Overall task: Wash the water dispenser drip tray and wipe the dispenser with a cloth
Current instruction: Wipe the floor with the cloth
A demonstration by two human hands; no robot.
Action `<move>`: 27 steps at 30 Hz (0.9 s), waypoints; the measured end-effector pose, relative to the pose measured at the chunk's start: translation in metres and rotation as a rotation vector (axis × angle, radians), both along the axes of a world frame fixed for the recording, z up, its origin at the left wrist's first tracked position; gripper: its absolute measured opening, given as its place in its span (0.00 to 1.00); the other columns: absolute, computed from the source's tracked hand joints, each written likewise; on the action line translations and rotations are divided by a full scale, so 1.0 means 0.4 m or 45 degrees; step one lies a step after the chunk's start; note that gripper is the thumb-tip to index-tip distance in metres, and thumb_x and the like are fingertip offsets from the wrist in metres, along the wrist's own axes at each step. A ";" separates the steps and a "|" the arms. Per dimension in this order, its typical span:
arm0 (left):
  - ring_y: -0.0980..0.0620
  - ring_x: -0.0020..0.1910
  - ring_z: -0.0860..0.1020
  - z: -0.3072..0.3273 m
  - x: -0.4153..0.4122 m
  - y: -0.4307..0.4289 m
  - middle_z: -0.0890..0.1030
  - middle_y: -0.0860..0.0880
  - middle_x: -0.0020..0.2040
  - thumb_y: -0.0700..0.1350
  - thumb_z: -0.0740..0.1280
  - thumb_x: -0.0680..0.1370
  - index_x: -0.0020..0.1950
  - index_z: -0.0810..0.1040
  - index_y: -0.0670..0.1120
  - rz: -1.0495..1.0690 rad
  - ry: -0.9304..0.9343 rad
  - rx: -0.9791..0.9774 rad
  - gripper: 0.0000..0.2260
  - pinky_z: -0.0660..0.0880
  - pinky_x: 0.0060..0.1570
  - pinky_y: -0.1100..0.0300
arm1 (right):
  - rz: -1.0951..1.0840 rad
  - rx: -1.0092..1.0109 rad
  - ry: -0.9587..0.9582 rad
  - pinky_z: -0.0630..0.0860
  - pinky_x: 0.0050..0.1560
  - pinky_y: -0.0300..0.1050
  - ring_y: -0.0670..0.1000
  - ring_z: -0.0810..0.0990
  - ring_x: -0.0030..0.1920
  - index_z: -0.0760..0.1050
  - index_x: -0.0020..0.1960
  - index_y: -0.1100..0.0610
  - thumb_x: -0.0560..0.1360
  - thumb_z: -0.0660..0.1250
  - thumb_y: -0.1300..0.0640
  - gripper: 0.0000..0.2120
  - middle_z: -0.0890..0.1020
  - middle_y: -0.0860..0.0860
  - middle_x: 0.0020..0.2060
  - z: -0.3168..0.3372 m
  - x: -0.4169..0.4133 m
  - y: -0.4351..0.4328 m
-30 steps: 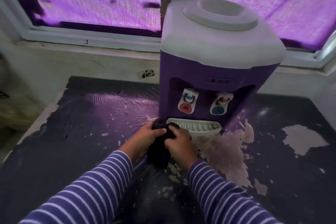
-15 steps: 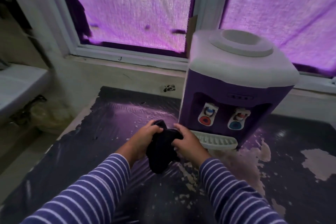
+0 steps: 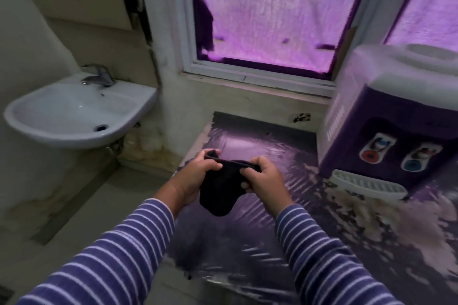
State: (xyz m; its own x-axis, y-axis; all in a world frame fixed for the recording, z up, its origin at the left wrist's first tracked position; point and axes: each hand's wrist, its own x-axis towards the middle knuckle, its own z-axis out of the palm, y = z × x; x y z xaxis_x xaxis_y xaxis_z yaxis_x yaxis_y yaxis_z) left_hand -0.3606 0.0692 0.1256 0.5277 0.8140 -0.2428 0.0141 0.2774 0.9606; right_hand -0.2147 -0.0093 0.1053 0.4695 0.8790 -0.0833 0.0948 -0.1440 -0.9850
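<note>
Dark cloth (image 3: 219, 189) pinched along its top edge between left hand (image 3: 195, 176) and right hand (image 3: 262, 181), both clamped on it, the rest hanging slack below the fingers; held in the air above the peeling purple countertop (image 3: 260, 146), touching nothing else. Off to the right of the grip, well apart, the purple-and-white water dispenser (image 3: 394, 111), upright on the same countertop, with two taps on its front; white slotted drip tray (image 3: 369, 184) seated at its foot, not lifted out. Off to the left of the grip and farther away, a white sink (image 3: 74, 111) with a metal tap (image 3: 98, 78), basin apparently dry. Judged step: readying the cloth, probably for wetting or rinsing at the sink, since head and hands face that way; tray apparently not yet washed. Next move likely calls for carrying the cloth leftward over the basin, freeing one hand for the tap, keeping the other closed on the cloth.
</note>
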 end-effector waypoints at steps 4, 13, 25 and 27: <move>0.52 0.38 0.71 0.026 -0.190 0.019 0.73 0.47 0.43 0.36 0.60 0.63 0.54 0.71 0.48 0.031 0.111 0.034 0.20 0.68 0.30 0.63 | 0.021 0.058 0.040 0.74 0.33 0.49 0.52 0.75 0.30 0.71 0.41 0.56 0.72 0.64 0.65 0.06 0.77 0.56 0.32 0.025 -0.185 0.044; 0.52 0.41 0.75 0.002 -0.501 0.135 0.77 0.50 0.44 0.36 0.69 0.73 0.46 0.71 0.53 0.278 0.208 0.140 0.13 0.71 0.35 0.58 | 0.102 0.077 -0.043 0.76 0.44 0.57 0.54 0.76 0.37 0.73 0.38 0.52 0.71 0.65 0.65 0.09 0.78 0.55 0.34 0.052 -0.434 0.156; 0.48 0.40 0.76 -0.116 -0.645 0.386 0.77 0.47 0.39 0.41 0.71 0.73 0.41 0.71 0.45 0.377 0.446 0.168 0.09 0.73 0.45 0.50 | 0.168 -0.075 0.000 0.79 0.47 0.58 0.51 0.78 0.37 0.78 0.40 0.50 0.70 0.67 0.62 0.07 0.80 0.51 0.34 -0.062 -0.537 0.427; 0.51 0.39 0.77 -0.129 -0.666 0.426 0.79 0.48 0.39 0.42 0.71 0.73 0.42 0.72 0.45 0.376 0.501 0.181 0.08 0.73 0.38 0.55 | 0.181 -0.104 -0.030 0.79 0.46 0.57 0.51 0.78 0.36 0.78 0.39 0.50 0.70 0.68 0.61 0.06 0.80 0.50 0.33 -0.078 -0.547 0.470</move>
